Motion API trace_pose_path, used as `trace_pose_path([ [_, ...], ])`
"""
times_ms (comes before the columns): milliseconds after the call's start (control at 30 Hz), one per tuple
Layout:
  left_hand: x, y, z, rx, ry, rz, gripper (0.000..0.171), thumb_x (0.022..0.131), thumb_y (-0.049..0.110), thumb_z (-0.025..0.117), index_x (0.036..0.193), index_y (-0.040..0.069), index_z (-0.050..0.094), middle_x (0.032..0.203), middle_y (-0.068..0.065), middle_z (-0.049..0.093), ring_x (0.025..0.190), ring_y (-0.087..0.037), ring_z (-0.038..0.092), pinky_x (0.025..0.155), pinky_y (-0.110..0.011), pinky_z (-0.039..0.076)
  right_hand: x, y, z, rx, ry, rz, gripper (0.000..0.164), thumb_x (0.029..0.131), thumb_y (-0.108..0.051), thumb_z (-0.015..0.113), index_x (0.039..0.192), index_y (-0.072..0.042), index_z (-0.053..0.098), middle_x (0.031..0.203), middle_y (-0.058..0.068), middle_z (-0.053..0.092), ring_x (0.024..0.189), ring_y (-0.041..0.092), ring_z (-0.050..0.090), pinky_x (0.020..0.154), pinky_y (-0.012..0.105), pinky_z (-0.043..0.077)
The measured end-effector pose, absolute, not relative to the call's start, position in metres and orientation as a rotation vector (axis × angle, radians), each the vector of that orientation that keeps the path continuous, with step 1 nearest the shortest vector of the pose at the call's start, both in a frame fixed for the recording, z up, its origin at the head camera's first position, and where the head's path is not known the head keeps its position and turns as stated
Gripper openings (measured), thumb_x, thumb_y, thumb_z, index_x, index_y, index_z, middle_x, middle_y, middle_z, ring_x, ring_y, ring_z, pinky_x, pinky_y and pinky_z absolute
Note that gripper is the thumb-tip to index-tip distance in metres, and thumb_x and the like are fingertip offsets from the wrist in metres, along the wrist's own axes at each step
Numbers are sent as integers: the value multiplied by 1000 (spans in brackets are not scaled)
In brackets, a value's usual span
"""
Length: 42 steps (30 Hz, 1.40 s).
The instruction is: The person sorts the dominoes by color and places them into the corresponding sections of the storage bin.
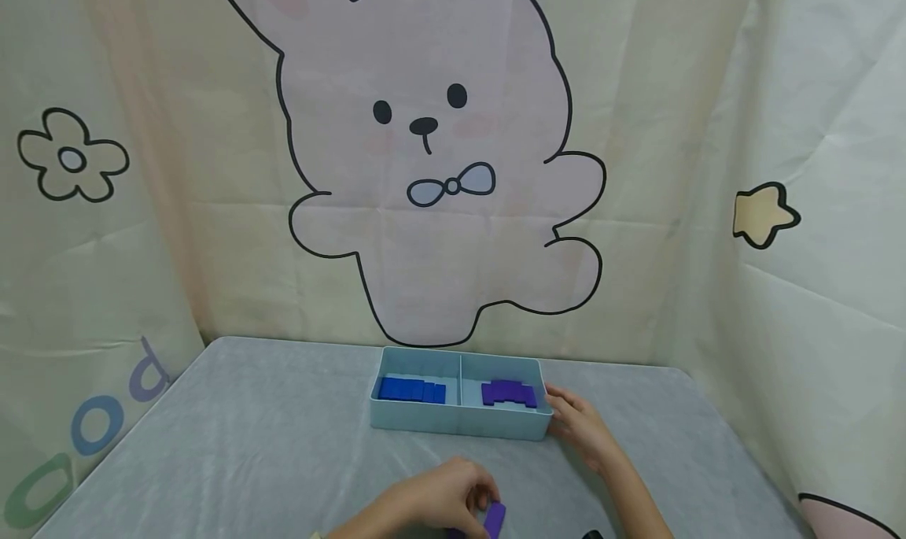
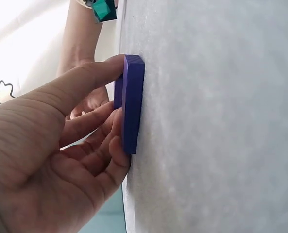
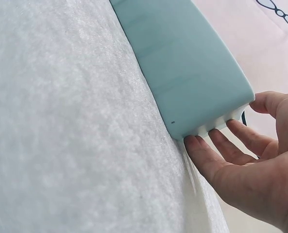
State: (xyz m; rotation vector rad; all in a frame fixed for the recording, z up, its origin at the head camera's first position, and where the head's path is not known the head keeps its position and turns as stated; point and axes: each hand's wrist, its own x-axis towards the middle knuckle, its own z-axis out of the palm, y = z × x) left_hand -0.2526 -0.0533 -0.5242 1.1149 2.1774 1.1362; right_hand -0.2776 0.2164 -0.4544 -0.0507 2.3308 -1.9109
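My left hand [image 1: 449, 493] is low in the head view, at the near part of the table. It pinches a long purple block [image 2: 133, 104] between thumb and fingers, the block's flat side close along the tabletop. A second purple piece [image 2: 118, 92] shows partly behind that block. My right hand [image 1: 582, 427] is at the right end of a pale blue two-compartment box [image 1: 460, 421]. Its fingertips [image 3: 221, 141] touch the box's end wall, fingers spread. Blue blocks [image 1: 410, 390] lie side by side in the left compartment, purple blocks [image 1: 508, 393] in the right.
The table [image 1: 269, 444] has a grey cloth cover. Behind it hangs a curtain [image 1: 425, 271] with a bear drawing, and more cloth hangs at both sides. A teal faceted object [image 2: 104, 9] sits on the right wrist.
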Motion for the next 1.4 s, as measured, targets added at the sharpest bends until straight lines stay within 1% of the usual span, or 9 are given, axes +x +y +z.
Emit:
trace_pose_path([
  [267,-254,-52,-521,1126,2329,1035,34,89,38,87,116,26,73,88,21,62,77,4,59,68,-17,55,-278,217,-455,-63,2328,-1910,56,112,-22,49,157,11,38,163,35,35,147,56,38,117,63,41],
  [400,-246,-54,-500,1106,2398,1035,34,89,39,86,116,24,72,90,18,63,77,3,59,68,-17,54,-278,216,-455,-55,2331,-1909,55,112,-21,48,156,11,39,162,34,37,146,55,39,117,62,42],
  [500,-236,-58,-473,1080,2443,1046,35,88,36,88,115,20,72,91,15,63,76,1,58,68,-18,54,-278,217,-455,-41,2331,-1913,54,112,-20,47,156,10,39,162,34,38,146,54,41,116,62,43],
  [667,-228,-63,-448,1051,2505,1071,34,87,32,89,114,19,73,91,12,62,74,1,56,67,-18,54,-278,217,-455,-46,2331,-1910,55,112,-20,48,156,11,39,162,34,37,146,55,40,116,62,43],
  [800,-246,-65,-464,1090,2572,1065,37,87,40,89,115,22,74,92,13,62,74,1,55,66,-17,52,-279,218,-456,-60,2327,-1911,55,112,-21,48,156,11,39,162,34,37,146,55,40,116,63,43],
  [933,-266,-67,-482,1169,2675,1042,39,88,50,85,117,26,73,96,14,64,82,-1,56,68,-19,51,-281,218,-457,-76,2325,-1907,56,112,-22,48,157,11,37,162,35,36,146,56,39,116,63,43],
  [1133,-244,-69,-419,1027,2705,1091,39,85,36,90,114,15,75,99,0,68,92,-15,61,74,-21,52,-281,218,-457,-84,2326,-1905,57,112,-22,48,157,12,37,162,35,36,146,55,40,115,62,45],
  [1267,-246,-69,-405,976,2756,1067,39,85,32,91,115,13,75,102,-3,71,97,-20,63,78,-22,52,-280,218,-457,-75,2329,-1911,56,112,-21,48,156,12,38,161,35,38,145,54,41,115,61,45],
  [1400,-256,-69,-402,924,2796,1065,41,85,34,90,118,13,75,107,-6,71,100,-24,64,80,-24,54,-278,218,-456,-70,2322,-1913,56,112,-21,49,156,11,39,162,34,37,146,55,41,116,61,44],
])
